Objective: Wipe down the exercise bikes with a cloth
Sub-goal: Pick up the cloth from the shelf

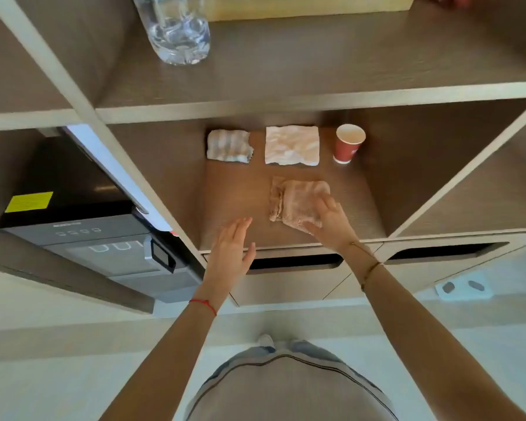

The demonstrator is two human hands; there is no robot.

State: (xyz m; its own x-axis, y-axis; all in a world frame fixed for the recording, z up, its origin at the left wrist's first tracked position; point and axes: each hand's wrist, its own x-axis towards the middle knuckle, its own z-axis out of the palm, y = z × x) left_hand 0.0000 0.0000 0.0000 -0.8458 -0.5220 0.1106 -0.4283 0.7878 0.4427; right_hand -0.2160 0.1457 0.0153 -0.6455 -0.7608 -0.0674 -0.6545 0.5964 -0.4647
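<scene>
Right hand point(327, 221) grip: fingers and thumb laid on the near right side of a crumpled beige-brown cloth point(295, 202), closing loosely on its edge; left hand point(230, 249) grip open, fingers straight, holding nothing.

Cloth lies on the brown wooden shelf point(234, 192) of an open cubby, toward the front. Left hand hovers at the shelf's front edge, apart from the cloth, to its left. At the back of the same shelf, in a row: a folded white-and-grey striped cloth point(229, 146) on the left, a creased white paper napkin point(292, 145) in the middle, a red paper cup point(348, 143) upright on the right. A clear plastic bottle point(178, 31) stands on the shelf above. A black appliance with a yellow sticker point(73, 214) fills the cubby to the left.
</scene>
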